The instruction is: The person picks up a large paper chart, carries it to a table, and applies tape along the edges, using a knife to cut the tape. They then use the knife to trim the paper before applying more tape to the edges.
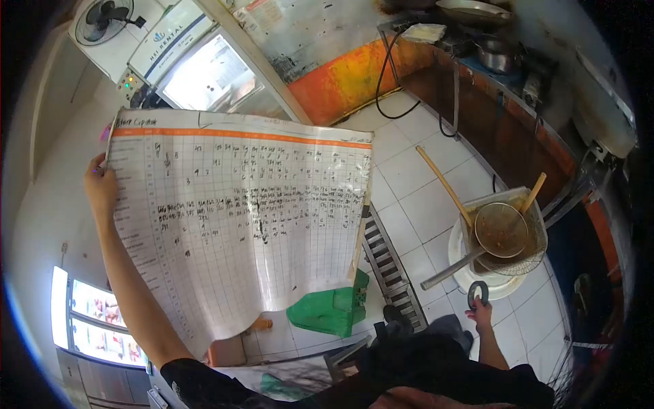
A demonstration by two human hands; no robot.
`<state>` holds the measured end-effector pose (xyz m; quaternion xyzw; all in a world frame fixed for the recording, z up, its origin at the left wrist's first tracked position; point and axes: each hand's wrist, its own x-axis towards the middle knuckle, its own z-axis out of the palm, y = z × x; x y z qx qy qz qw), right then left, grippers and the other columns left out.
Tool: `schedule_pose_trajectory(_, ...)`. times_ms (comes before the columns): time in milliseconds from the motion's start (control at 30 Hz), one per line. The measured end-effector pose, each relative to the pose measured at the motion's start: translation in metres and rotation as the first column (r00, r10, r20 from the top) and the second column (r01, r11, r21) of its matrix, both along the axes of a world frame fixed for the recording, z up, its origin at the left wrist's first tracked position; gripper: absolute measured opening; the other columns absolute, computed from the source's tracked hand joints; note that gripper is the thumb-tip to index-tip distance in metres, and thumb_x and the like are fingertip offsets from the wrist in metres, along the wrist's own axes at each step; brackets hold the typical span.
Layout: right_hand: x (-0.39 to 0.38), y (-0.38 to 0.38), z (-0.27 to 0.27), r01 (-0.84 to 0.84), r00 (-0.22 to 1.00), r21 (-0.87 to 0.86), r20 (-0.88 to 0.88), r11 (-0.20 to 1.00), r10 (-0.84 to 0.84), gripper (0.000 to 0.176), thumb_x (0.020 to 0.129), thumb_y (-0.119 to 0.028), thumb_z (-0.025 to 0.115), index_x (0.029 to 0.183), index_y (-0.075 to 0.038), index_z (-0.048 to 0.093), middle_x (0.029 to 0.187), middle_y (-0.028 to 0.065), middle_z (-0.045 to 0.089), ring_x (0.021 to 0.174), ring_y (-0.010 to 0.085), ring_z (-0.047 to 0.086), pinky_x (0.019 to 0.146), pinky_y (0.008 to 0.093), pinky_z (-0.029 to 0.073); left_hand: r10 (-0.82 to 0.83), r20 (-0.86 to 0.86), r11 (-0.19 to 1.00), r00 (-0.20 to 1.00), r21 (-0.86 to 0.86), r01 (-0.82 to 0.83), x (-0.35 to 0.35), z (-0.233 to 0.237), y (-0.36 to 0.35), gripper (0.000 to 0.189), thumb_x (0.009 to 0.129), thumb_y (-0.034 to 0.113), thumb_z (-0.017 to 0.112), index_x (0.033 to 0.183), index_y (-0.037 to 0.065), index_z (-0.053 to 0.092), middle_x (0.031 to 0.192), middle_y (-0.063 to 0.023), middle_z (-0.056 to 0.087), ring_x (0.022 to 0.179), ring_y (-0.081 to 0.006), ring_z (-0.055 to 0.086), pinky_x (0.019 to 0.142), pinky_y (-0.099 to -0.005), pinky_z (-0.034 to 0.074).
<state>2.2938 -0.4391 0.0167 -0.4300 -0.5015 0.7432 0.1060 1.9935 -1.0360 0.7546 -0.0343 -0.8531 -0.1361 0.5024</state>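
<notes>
Chart sheet, one: large, white, ruled in a grid, with an orange band along the top and dark handwritten figures; raised before the wearer, left of centre, its lower edge wavy. Left grip: pinching the sheet's left edge, arm outstretched. Right grip: low at right, apart from the sheet, fingers closed on a dark ring. Green plastic item: partly hidden behind the sheet's lower edge. Drain grate: slatted, set in the white-tiled floor. Round strainer: metal-handled, lying over a wire basket, two wooden handles projecting; white round vessel beneath. Metal pot: on the table, upper right. Cabinet: lettered "HSI RENTAL", beyond the sheet. Fan: upper left.
</notes>
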Motion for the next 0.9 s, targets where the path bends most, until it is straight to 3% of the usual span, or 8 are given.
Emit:
schedule_pose_trajectory(233,0.035,-0.030,0.019,0.137,0.988,0.294,-0.115,0.946,-0.108,0.035,0.090,-0.032,0.060,0.092,0.002,0.055,0.072,0.0075,0.058,0.045,0.0150,0.059,0.038,0.0229,0.041,-0.200,0.023,0.977,0.979,0.081,0.198,-0.004,-0.016,0.012,0.039,0.081,0.003,0.051,0.119,-0.001,0.057,0.074,-0.0090,0.065,0.063,-0.0120,0.057,0.061,-0.0273,0.045)
schedule_pose_trajectory(367,0.008,-0.034,0.054,0.336,0.929,0.278,-0.259,0.900,-0.266,0.031,0.090,-0.030,0.061,0.097,0.000,0.055,0.078,0.0065,0.060,0.051,0.0128,0.059,0.043,0.0230,0.045,-0.215,-0.045,0.971,0.975,-0.115,0.209,-0.005,-0.037,0.033,0.029,0.087,0.004,0.051,0.116,0.003,0.059,0.071,-0.0101,0.063,0.061,-0.0121,0.055,0.059,-0.0280,0.043)
schedule_pose_trajectory(500,-0.010,-0.058,0.111,0.417,0.856,0.220,-0.421,0.882,-0.300,0.023,0.091,-0.022,0.059,0.101,-0.002,0.055,0.086,0.0069,0.061,0.061,0.0116,0.058,0.048,0.0247,0.049,-0.347,-0.115,0.909,0.931,-0.285,0.304,0.000,-0.051,0.054,0.022,0.091,0.007,0.051,0.111,0.004,0.059,0.081,-0.0218,0.061,0.068,-0.0272,0.061,0.064,-0.0340,0.046)
schedule_pose_trajectory(667,-0.149,-0.151,0.154,0.390,0.822,0.300,-0.539,0.871,-0.183,0.018,0.090,-0.014,0.059,0.101,0.000,0.056,0.084,0.0064,0.060,0.062,0.0141,0.058,0.053,0.0285,0.053,-0.480,0.096,0.799,0.872,-0.364,0.479,-0.117,-0.063,0.017,0.020,0.091,0.007,0.052,0.106,0.000,0.062,0.092,-0.0222,0.064,0.083,-0.0366,0.063,0.074,-0.0395,0.050)
schedule_pose_trajectory(733,-0.191,-0.187,0.196,0.389,0.800,0.266,-0.573,0.882,-0.180,0.017,0.088,-0.011,0.061,0.100,0.000,0.056,0.084,0.0062,0.059,0.064,0.0145,0.058,0.055,0.0299,0.054,-0.486,0.244,0.806,0.839,-0.246,0.538,-0.147,-0.068,0.008,0.020,0.090,0.008,0.053,0.105,-0.001,0.063,0.092,-0.0206,0.064,0.082,-0.0349,0.064,0.074,-0.0389,0.050)
schedule_pose_trajectory(767,-0.250,-0.181,0.191,0.402,0.756,0.212,-0.625,0.891,-0.192,0.016,0.088,-0.010,0.062,0.099,0.001,0.056,0.083,0.0060,0.059,0.065,0.0146,0.058,0.056,0.0304,0.054,-0.586,0.229,0.736,0.778,-0.252,0.628,-0.186,-0.096,0.018,0.019,0.093,0.005,0.050,0.106,-0.002,0.060,0.086,-0.0122,0.062,0.078,-0.0176,0.058,0.072,-0.0300,0.048)
schedule_pose_trajectory(833,-0.287,-0.188,0.247,0.387,0.710,0.224,-0.691,0.895,-0.134,0.014,0.087,-0.005,0.062,0.098,0.000,0.056,0.082,0.0053,0.058,0.070,0.0143,0.059,0.059,0.0310,0.055,-0.661,0.202,0.704,0.723,-0.166,0.690,-0.226,-0.133,0.011,0.018,0.093,0.005,0.051,0.106,-0.002,0.061,0.090,-0.0132,0.063,0.082,-0.0196,0.060,0.076,-0.0304,0.048)
schedule_pose_trajectory(900,-0.316,-0.178,0.265,0.212,0.776,0.315,-0.629,0.925,0.036,0.017,0.087,-0.004,0.061,0.102,0.000,0.056,0.085,0.0054,0.058,0.075,0.0142,0.059,0.061,0.0313,0.055,-0.684,0.252,0.714,0.684,0.040,0.699,-0.228,-0.153,0.026,0.017,0.091,0.003,0.052,0.104,-0.004,0.061,0.094,-0.0145,0.065,0.085,-0.0209,0.062,0.080,-0.0310,0.048)
